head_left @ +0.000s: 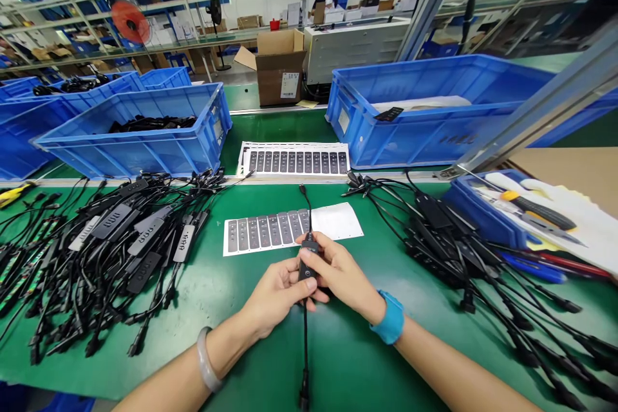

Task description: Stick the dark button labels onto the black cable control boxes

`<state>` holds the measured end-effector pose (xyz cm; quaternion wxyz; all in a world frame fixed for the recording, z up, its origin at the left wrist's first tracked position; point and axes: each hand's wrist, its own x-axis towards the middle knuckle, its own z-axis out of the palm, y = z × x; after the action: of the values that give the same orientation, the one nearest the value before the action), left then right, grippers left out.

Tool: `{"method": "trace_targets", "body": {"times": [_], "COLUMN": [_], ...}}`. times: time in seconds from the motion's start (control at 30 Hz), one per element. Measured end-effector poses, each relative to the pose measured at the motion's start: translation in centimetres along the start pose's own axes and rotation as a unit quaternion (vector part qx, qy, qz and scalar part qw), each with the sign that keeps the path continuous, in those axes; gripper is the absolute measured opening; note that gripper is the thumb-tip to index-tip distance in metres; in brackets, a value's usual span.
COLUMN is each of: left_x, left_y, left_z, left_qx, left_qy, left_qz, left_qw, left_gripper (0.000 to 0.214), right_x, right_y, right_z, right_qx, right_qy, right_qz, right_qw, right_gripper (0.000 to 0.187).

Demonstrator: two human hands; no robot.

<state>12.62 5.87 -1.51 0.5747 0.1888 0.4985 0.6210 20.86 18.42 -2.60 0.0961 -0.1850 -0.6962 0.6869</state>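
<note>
Bright, even light fills the scene, leaving a pale sheen on the counter [232, 293] and soft shadows under the black cables [437, 241] at right. The left hand [275, 293] and right hand [340, 270] look fairly sharp; the far red fan [130, 21] blurs, and wide-angle distortion stretches the metal beam [541, 102].

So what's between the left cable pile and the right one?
The head view shows the left hand and right hand holding a black corded unit, with a label sheet beyond them.
</note>
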Motion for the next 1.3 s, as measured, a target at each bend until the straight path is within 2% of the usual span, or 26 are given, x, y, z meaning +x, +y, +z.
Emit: {"method": "trace_targets", "body": {"times": [0.1,0.3,0.47,0.57,0.63,0.67,0.7,0.77,0.8,0.83,0.87,0.9,0.93,0.97,1.0,1.07,1.1,1.17,1.23,1.3], "left_x": [0.0,0.3,0.9,1.0,0.8,0.6,0.4,-0.1,-0.2,-0.4,-0.4,-0.4,-0.4,-0.3,-0.3,-0.2,-0.1,-0.1,-0.1,0.0], "left_y": [-0.1,-0.7,-1.0,-0.6,0.1,0.5,0.9,1.6,1.8,1.9,1.9,1.9,1.8,1.7,1.6,1.4,1.4,1.2,0.9,0.5], "left_z": [-0.1,-0.1,-0.1,-0.4,-0.9,-1.3,-1.6,-2.2,-2.4,-2.5,-2.5,-2.5,-2.4,-2.2,-2.0,-1.8,-1.7,-1.8,-2.0,-2.2], "left_qx": [-0.003,0.0,0.015,0.071,0.183,0.268,0.364,0.552,0.626,0.683,0.724,0.75,0.767,0.777,0.784,0.791,0.793,0.794,0.795,0.796], "left_qy": [0.009,0.054,0.051,0.04,0.03,0.036,0.05,0.102,0.127,0.141,0.149,0.152,0.145,0.134,0.123,0.113,0.115,0.124,0.137,0.146], "left_qz": [-0.008,-0.005,0.004,0.008,0.042,0.069,0.098,0.136,0.134,0.12,0.098,0.075,0.054,0.039,0.031,0.027,0.03,0.039,0.048,0.056], "left_qw": [1.0,0.999,0.999,0.997,0.982,0.96,0.925,0.817,0.758,0.706,0.667,0.639,0.623,0.613,0.608,0.601,0.598,0.593,0.59,0.584], "left_gripper": [0.053,0.053,0.053,0.053,0.051,0.049,0.048,0.047,0.049,0.051,0.054,0.056,0.056,0.055,0.053,0.049,0.048,0.047,0.046,0.046], "right_x": [0.3,-0.1,-0.3,0.3,0.9,1.2,1.3,1.2,0.9,0.6,0.4,0.2,0.2,0.4,0.9,2.4,3.3,5.0,6.2,6.5], "right_y": [0.0,0.2,0.3,0.1,-0.1,-0.3,-0.5,-1.2,-1.7,-2.1,-2.5,-2.7,-2.9,-2.8,-2.5,-1.5,-0.9,0.4,1.0,1.0], "right_z": [-0.2,-0.1,0.8,0.5,-1.2,-2.5,-4.2,-7.9,-9.6,-11.1,-12.2,-12.8,-12.9,-12.5,-11.8,-9.5,-8.3,-6.2,-4.9,-4.5], "right_qx": [-0.008,-0.068,-0.103,-0.11,-0.119,-0.136,-0.165,-0.264,-0.333,-0.417,-0.494,-0.551,-0.587,-0.595,-0.579,-0.508,-0.473,-0.437,-0.414,-0.375], "right_qy": [0.031,0.03,0.053,0.051,0.067,0.093,0.136,0.242,0.288,0.325,0.366,0.396,0.403,0.383,0.34,0.214,0.164,0.121,0.12,0.133], "right_qz": [-0.003,-0.036,-0.02,-0.05,-0.089,-0.104,-0.109,-0.098,-0.082,-0.072,-0.056,-0.047,-0.052,-0.071,-0.099,-0.159,-0.176,-0.187,-0.199,-0.22], "right_qw": [0.999,0.997,0.993,0.991,0.987,0.981,0.971,0.929,0.894,0.845,0.786,0.733,0.7,0.703,0.734,0.819,0.848,0.872,0.88,0.891], "right_gripper": [0.052,0.058,0.051,0.049,0.051,0.052,0.053,0.055,0.055,0.054,0.054,0.053,0.051,0.047,0.042,0.032,0.028,0.02,0.014,0.018]}}
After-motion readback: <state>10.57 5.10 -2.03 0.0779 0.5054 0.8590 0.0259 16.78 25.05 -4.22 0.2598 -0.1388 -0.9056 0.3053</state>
